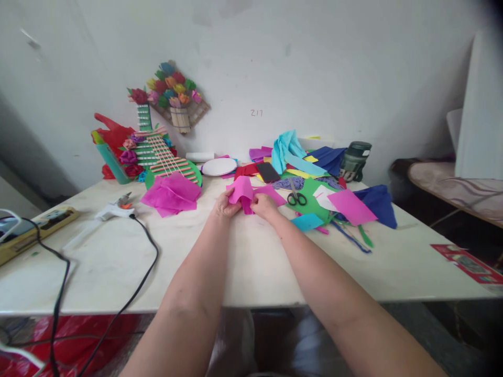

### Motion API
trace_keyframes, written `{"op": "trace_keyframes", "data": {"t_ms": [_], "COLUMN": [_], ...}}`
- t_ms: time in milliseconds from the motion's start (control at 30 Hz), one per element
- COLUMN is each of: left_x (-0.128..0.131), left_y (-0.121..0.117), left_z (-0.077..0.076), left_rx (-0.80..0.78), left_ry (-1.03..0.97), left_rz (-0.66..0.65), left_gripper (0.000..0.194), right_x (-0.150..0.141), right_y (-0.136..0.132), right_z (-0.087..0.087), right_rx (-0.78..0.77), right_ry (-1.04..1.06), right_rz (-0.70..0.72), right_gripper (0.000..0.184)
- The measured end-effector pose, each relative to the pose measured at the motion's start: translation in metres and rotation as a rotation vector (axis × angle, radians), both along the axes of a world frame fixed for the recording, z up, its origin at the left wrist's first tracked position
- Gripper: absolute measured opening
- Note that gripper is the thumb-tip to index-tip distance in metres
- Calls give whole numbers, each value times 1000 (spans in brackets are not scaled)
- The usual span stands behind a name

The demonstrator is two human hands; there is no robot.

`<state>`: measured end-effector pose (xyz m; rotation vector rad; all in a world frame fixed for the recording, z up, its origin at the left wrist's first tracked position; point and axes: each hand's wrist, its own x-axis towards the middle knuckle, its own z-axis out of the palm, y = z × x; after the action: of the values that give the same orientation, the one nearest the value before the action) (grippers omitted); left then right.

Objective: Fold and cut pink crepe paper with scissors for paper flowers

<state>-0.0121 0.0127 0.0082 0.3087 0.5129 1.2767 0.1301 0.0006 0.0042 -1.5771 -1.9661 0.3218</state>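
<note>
Both my hands hold a bent piece of pink paper (241, 189) above the middle of the table. My left hand (227, 204) pinches its left side between thumb and fingers. Closed on the lower right part of the same paper is my right hand (264, 206). Another pink sheet (275, 195) lies just behind my right hand. To the left, a loose heap of pink paper (172, 193) rests on the table. Black-handled scissors (296, 198) lie to the right of my right hand, on green paper (314, 195).
A white glue gun (116, 208) with a black cord and a power strip (39, 225) are at left. A decorated guitar craft (157, 152) leans at the wall. A phone (268, 172), coloured papers and a dark green jar (354, 161) stand behind. A red card (467, 263) lies right.
</note>
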Motion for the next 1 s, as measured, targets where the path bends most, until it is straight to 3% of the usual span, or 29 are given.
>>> {"op": "trace_keyframes", "data": {"t_ms": [167,400,533,800,1000], "left_x": [-1,-11,-13,-6,-14], "left_y": [-2,-4,-6,-13,-15], "left_z": [5,11,12,15,16], "left_rx": [27,77,139,16,206], "left_ry": [-30,30,39,193,-41], "left_rz": [136,471,463,398,370], "left_gripper": [38,34,30,18,25], "right_x": [10,21,26,29,27], "right_y": [8,13,14,14,14], "right_z": [-1,2,4,7,5], "right_rx": [-12,-136,-155,-99,-76], "right_ry": [347,970,1203,1145,1054], "right_rz": [7,-10,52,110,108], "right_gripper": [9,7,8,11,9]}}
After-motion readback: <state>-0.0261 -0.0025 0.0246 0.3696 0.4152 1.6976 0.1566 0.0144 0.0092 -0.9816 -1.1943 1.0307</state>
